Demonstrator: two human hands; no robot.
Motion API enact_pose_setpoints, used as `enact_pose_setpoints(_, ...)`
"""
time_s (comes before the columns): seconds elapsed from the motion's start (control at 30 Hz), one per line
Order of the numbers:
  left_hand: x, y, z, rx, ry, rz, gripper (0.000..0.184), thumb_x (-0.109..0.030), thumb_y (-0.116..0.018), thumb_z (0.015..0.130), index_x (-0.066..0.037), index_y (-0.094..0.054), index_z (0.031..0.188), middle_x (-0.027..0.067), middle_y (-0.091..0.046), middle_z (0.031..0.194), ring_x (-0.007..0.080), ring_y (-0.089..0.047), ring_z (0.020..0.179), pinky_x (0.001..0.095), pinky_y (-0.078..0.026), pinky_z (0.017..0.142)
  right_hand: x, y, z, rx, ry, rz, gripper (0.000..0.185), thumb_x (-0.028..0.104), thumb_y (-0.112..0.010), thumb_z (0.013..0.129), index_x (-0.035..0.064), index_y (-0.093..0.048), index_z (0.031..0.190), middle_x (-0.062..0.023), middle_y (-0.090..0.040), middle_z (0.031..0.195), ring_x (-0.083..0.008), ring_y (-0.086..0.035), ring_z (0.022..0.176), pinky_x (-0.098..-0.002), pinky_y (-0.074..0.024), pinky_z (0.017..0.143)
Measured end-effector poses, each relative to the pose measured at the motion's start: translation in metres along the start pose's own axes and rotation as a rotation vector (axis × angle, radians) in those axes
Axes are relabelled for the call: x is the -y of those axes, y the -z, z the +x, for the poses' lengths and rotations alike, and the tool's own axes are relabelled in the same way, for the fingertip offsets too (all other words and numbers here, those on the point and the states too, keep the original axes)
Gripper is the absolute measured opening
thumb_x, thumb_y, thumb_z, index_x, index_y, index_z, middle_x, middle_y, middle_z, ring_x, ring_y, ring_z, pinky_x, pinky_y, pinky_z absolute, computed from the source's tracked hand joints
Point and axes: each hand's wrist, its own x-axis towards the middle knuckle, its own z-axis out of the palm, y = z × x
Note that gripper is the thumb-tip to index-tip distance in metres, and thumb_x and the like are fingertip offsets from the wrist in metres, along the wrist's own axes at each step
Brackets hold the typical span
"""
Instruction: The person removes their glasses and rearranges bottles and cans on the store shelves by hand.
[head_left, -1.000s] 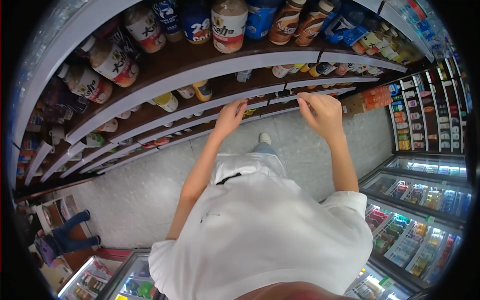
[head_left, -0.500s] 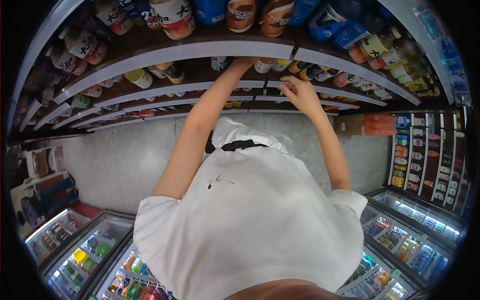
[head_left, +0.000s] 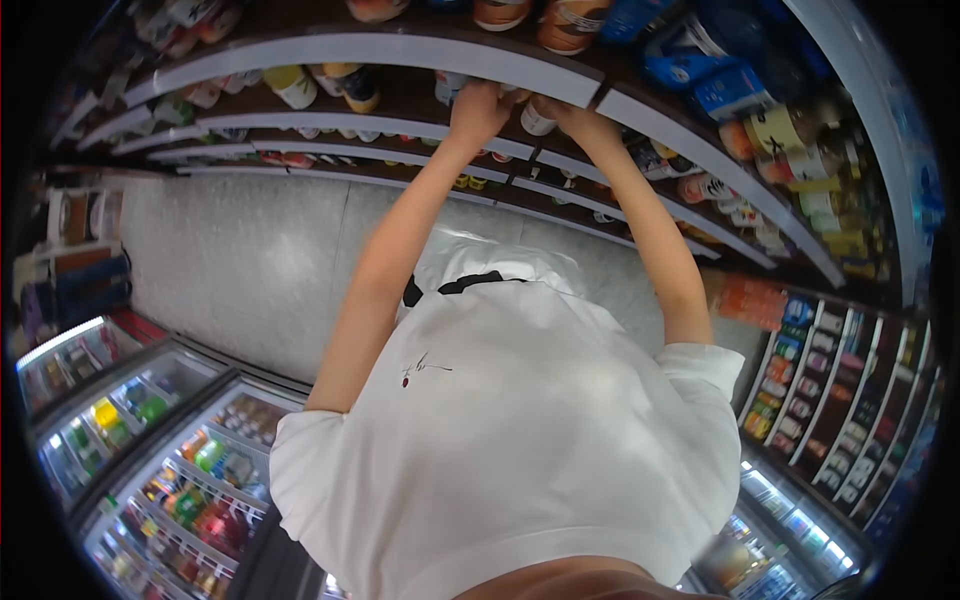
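Both my arms reach forward under the edge of an upper shelf into the level below. My left hand [head_left: 480, 110] has its fingers curled in among the bottles, right of a pale-labelled bottle [head_left: 451, 87]; what it grips is hidden. A small bottle with a white label [head_left: 537, 120] stands between my two hands. My right hand [head_left: 590, 127] has its fingers bent against that bottle's right side, the fingertips partly hidden.
A white shelf edge strip [head_left: 380, 50] runs just above my hands. Brown-labelled bottles [head_left: 572, 25] and blue packs [head_left: 735, 95] stand on the upper shelf. Behind me are glass-topped coolers [head_left: 205, 470]. Orange cartons [head_left: 750, 302] stand at the right end.
My right hand has moved forward and left, in under the shelf edge to the white-labelled bottle. My left hand has shifted slightly left. The view has tilted and turned.
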Motion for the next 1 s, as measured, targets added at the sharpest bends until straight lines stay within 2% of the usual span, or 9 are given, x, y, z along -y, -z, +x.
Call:
enact_pose_setpoints(0.03, -0.006, 0.005, -0.011, -0.019, 0.129, -0.036, 0.029, -0.013, -0.065, 0.074, -0.004, -0.058, 0.101, 0.0166, -0.061, 0.089, 0.0351, -0.058, 0.086, 0.0395, -0.046, 0.073, -0.002, -0.002, 0.003, -0.068, 0.120, -0.087, 0.051, 0.044, -0.063, 0.077, 0.0060, -0.057, 0.110, -0.0158, -0.061, 0.101, -0.0332, -0.060, 0.088, -0.0411, -0.0492, 0.073)
enact_pose_setpoints(0.1, -0.018, 0.017, -0.028, -0.143, 0.125, -0.027, 0.031, -0.015, -0.065, 0.074, -0.005, -0.057, 0.103, 0.0154, -0.062, 0.089, 0.0343, -0.058, 0.087, 0.0399, -0.047, 0.072, -0.035, -0.042, 0.000, 0.021, 0.072, -0.028, 0.045, 0.039, -0.062, 0.080, 0.0059, -0.057, 0.110, -0.0154, -0.060, 0.105, -0.0318, -0.058, 0.095, -0.0385, -0.0469, 0.080)
enact_pose_setpoints(0.17, -0.029, 0.028, -0.037, -0.271, 0.128, -0.015, 0.033, -0.018, -0.065, 0.075, -0.006, -0.057, 0.104, 0.0143, -0.062, 0.089, 0.0335, -0.058, 0.087, 0.0404, -0.047, 0.071, -0.028, -0.025, 0.015, 0.205, -0.129, 0.395, 0.039, 0.033, -0.060, 0.082, 0.0056, -0.057, 0.110, -0.0156, -0.059, 0.107, -0.0297, -0.058, 0.098, -0.0369, -0.0456, 0.082)
enact_pose_setpoints(0.23, -0.036, 0.041, -0.039, -0.233, 0.194, -0.031, 0.032, -0.022, -0.064, 0.076, -0.007, -0.057, 0.104, 0.0114, -0.062, 0.092, 0.0308, -0.058, 0.090, 0.0398, -0.048, 0.069, -0.032, -0.040, 0.027, 0.276, -0.151, 0.458, 0.036, 0.030, -0.062, 0.081, 0.0042, -0.058, 0.105, -0.0116, -0.060, 0.106, -0.0266, -0.058, 0.095, -0.0365, -0.0469, 0.079)
enact_pose_setpoints(0.6, -0.006, 0.032, -0.035, -0.284, 0.211, 0.031, 0.040, -0.028, -0.063, 0.077, -0.006, -0.050, 0.107, 0.0088, -0.058, 0.099, 0.0307, -0.055, 0.094, 0.0431, -0.051, 0.067, -0.058, -0.075, 0.081, 0.275, 0.425, -0.268, 0.034, 0.029, -0.059, 0.082, 0.0038, -0.058, 0.105, -0.0135, -0.060, 0.104, -0.0281, -0.059, 0.093, -0.0368, -0.0463, 0.079)
enact_pose_setpoints(0.67, -0.007, 0.035, -0.033, -0.167, 0.187, 0.038, 0.049, -0.027, -0.066, 0.074, -0.006, -0.046, 0.114, 0.0115, -0.054, 0.110, 0.0337, -0.052, 0.101, 0.0424, -0.051, 0.071, -0.059, -0.065, 0.078, 0.241, 0.477, -0.395, 0.034, 0.029, -0.059, 0.082, 0.0037, -0.058, 0.105, -0.0138, -0.061, 0.104, -0.0283, -0.059, 0.092, -0.0369, -0.0462, 0.079)
enact_pose_setpoints(0.9, -0.004, 0.005, -0.016, -0.071, -0.048, 0.076, 0.055, -0.022, -0.069, 0.071, -0.006, -0.045, 0.118, 0.0142, -0.051, 0.114, 0.0363, -0.049, 0.107, 0.0418, -0.051, 0.075, -0.035, 0.019, 0.005, 0.132, 0.564, -0.867, 0.033, 0.028, -0.058, 0.083, 0.0034, -0.058, 0.105, -0.0150, -0.061, 0.102, -0.0293, -0.059, 0.091, -0.0371, -0.0459, 0.079)
enact_pose_setpoints(0.97, -0.006, -0.002, -0.006, 0.036, -0.045, 0.101, 0.044, -0.021, -0.068, 0.072, -0.005, -0.053, 0.111, 0.0146, -0.054, 0.111, 0.0348, -0.052, 0.104, 0.0418, -0.050, 0.075, -0.021, 0.037, -0.008, 0.133, 0.530, -0.942, 0.033, 0.028, -0.057, 0.083, 0.0034, -0.058, 0.105, -0.0152, -0.061, 0.102, -0.0294, -0.059, 0.091, -0.0371, -0.0458, 0.079)
enact_pose_setpoints(1.0, -0.006, -0.003, -0.001, 0.061, -0.069, 0.092, 0.044, -0.021, -0.068, 0.072, -0.005, -0.053, 0.111, 0.0146, -0.054, 0.111, 0.0348, -0.052, 0.104, 0.0418, -0.050, 0.075, -0.008, 0.052, -0.012, 0.193, 0.091, -0.461, 0.033, 0.028, -0.058, 0.082, 0.0033, -0.059, 0.104, -0.0151, -0.062, 0.098, -0.0301, -0.060, 0.088, -0.0382, -0.0458, 0.077)
